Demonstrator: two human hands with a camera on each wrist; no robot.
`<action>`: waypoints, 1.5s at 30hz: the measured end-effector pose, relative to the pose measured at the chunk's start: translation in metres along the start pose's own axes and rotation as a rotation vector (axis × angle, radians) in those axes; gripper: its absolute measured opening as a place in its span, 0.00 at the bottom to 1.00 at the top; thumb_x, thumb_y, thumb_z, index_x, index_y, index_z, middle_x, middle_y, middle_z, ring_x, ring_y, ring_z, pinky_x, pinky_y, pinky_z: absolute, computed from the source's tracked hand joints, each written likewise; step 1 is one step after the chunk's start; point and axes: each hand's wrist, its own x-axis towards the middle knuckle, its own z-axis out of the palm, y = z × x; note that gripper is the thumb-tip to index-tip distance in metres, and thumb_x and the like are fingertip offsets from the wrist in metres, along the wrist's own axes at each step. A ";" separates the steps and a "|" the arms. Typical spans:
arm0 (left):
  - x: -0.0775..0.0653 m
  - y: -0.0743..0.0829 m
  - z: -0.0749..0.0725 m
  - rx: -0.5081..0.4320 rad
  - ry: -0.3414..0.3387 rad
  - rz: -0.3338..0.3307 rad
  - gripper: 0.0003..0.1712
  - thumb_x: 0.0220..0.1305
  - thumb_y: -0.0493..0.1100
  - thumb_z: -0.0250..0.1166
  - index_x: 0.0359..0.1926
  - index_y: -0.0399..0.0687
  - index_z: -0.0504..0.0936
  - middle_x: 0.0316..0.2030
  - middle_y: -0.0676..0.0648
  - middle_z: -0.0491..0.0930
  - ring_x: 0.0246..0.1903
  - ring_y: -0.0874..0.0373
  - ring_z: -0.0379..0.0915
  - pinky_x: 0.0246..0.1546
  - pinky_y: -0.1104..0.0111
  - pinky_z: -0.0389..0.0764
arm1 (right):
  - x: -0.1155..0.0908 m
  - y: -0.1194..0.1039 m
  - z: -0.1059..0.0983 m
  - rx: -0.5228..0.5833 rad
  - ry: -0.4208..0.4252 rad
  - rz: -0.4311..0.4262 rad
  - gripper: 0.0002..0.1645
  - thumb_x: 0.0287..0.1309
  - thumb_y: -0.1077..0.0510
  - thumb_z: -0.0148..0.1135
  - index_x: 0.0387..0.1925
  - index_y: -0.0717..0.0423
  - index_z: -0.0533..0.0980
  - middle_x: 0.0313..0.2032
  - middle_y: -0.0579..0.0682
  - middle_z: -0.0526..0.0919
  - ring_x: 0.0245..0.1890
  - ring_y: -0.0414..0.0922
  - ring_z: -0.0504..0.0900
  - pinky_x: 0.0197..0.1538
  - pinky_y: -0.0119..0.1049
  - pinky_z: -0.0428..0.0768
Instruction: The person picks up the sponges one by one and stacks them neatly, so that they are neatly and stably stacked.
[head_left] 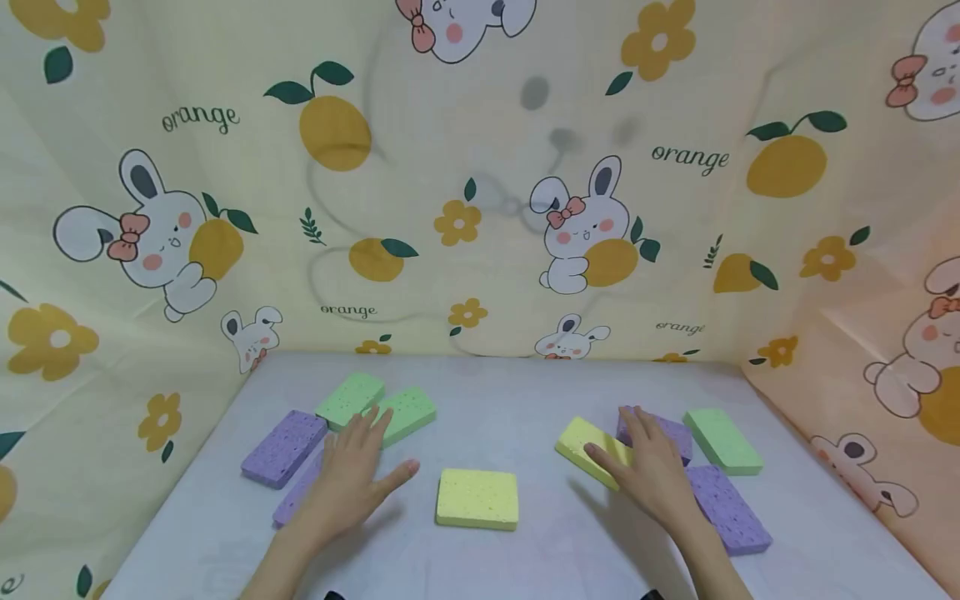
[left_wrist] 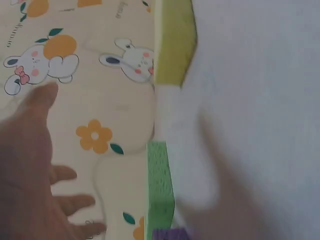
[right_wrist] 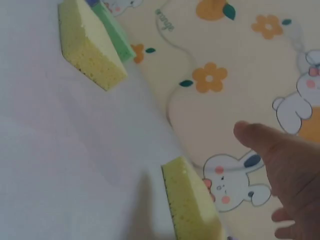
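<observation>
My left hand (head_left: 351, 477), fingers spread, hovers over the left group of sponges and partly hides a purple sponge (head_left: 294, 498). Just past its fingertips lie two green sponges (head_left: 351, 398); another purple sponge (head_left: 283, 448) is to its left. My right hand (head_left: 651, 468) is spread above the right group, covering part of a yellow sponge (head_left: 588, 446) and a purple sponge (head_left: 675, 435). A second purple sponge (head_left: 726, 510) lies beside the right wrist. Between the hands rests a yellow sponge (head_left: 477, 498). In the wrist views, the left hand (left_wrist: 30, 165) and right hand (right_wrist: 295, 175) hold nothing.
A green sponge (head_left: 723, 442) lies at the far right of the white table (head_left: 510, 417). Behind the table and along both sides hangs a cream cloth (head_left: 465, 108) printed with rabbits and oranges. Shadows of the hands fall on the tabletop.
</observation>
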 end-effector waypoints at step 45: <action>-0.003 0.014 0.058 -0.599 -0.247 0.050 0.50 0.48 0.37 0.76 0.70 0.37 0.61 0.62 0.44 0.73 0.54 0.51 0.71 0.55 0.58 0.75 | 0.006 0.049 0.013 0.525 -0.082 -0.050 0.46 0.39 0.54 0.83 0.60 0.64 0.71 0.58 0.62 0.76 0.58 0.63 0.73 0.62 0.59 0.69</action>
